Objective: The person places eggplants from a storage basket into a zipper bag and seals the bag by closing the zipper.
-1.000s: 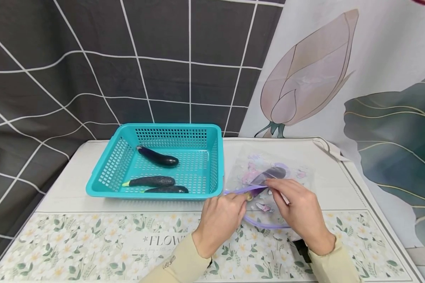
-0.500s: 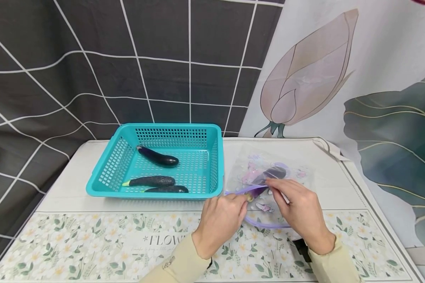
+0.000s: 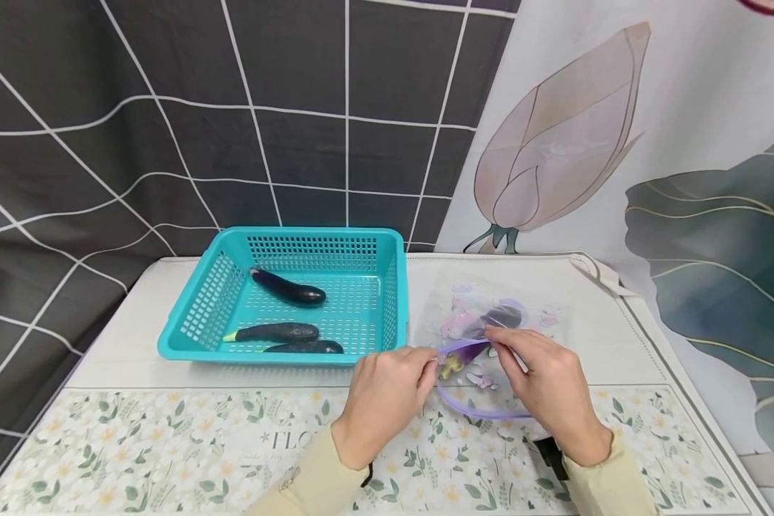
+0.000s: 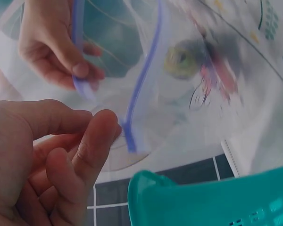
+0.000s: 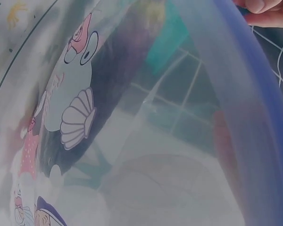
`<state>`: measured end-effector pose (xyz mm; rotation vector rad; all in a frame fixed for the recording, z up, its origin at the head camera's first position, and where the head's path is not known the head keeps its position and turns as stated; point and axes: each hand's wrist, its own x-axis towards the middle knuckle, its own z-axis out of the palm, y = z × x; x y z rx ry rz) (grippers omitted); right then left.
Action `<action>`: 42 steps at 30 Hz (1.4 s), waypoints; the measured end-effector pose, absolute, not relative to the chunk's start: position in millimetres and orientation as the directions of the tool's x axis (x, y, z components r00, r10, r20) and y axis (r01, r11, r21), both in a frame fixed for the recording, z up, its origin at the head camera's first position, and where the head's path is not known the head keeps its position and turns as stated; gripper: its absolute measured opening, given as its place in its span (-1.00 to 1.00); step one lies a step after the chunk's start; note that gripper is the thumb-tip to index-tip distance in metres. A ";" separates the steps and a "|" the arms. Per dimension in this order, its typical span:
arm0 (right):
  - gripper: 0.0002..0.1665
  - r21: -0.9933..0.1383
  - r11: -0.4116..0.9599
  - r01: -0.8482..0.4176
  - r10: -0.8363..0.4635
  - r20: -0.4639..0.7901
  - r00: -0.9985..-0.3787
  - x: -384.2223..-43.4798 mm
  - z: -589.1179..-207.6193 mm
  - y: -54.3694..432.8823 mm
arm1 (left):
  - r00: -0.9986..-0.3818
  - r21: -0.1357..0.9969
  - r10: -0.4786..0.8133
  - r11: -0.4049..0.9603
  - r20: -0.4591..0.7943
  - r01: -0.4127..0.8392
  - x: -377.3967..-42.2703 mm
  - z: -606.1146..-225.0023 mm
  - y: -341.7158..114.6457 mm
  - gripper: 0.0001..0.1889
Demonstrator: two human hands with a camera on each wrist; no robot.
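Observation:
A clear zip bag (image 3: 438,297) with purple zipper strips and pink cartoon prints lies at the right of the table. Inside it is a purple eggplant (image 3: 469,352), its pale green stem toward the bag's mouth. My left hand (image 3: 387,398) pinches the left corner of the mouth; the left wrist view shows its fingertips (image 4: 104,123) at the end of the zipper strip (image 4: 142,77). With thumb and fingers, my right hand (image 3: 548,383) holds the upper edge of the mouth, which gapes between the two strips.
A turquoise plastic basket (image 3: 396,294) stands to the left of the bag. It holds a smooth dark eggplant (image 3: 289,288) and two dark, rough-looking vegetables (image 3: 277,332) near its front wall. A floral mat (image 3: 187,444) covers the front of the table.
My left hand has left the eggplant's stem and moved left to the corner of the bag's mouth. The stem now shows fully inside the bag. My right hand has hardly moved.

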<state>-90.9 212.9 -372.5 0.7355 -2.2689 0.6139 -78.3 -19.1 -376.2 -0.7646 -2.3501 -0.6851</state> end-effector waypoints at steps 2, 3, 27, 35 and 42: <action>-0.48 -0.223 0.732 -0.643 -0.333 0.706 -0.625 -90.7 -372.6 213.2 | -0.679 0.285 0.354 0.712 0.643 0.641 -79.5 -374.8 -22.5 -0.91; -0.49 -0.224 0.733 -0.643 -0.333 0.705 -0.626 -90.7 -372.7 213.3 | -0.680 0.283 0.354 0.715 0.642 0.639 -80.2 -374.1 -24.0 -0.91; -0.45 -0.228 0.727 -0.648 -0.330 0.711 -0.621 -91.8 -374.4 213.6 | -0.789 0.323 0.279 0.799 0.547 0.506 -91.9 -356.5 -60.8 -0.87; -0.56 -0.237 0.725 -0.646 -0.338 0.696 -0.634 -92.2 -374.4 213.6 | -0.823 0.334 0.252 0.823 0.509 0.459 -94.8 -350.6 -73.8 -0.85; -0.60 -0.247 0.733 -0.635 -0.337 0.678 -0.653 -91.7 -374.4 213.6 | -0.844 0.318 0.250 0.846 0.474 0.429 -98.6 -343.6 -82.6 -0.83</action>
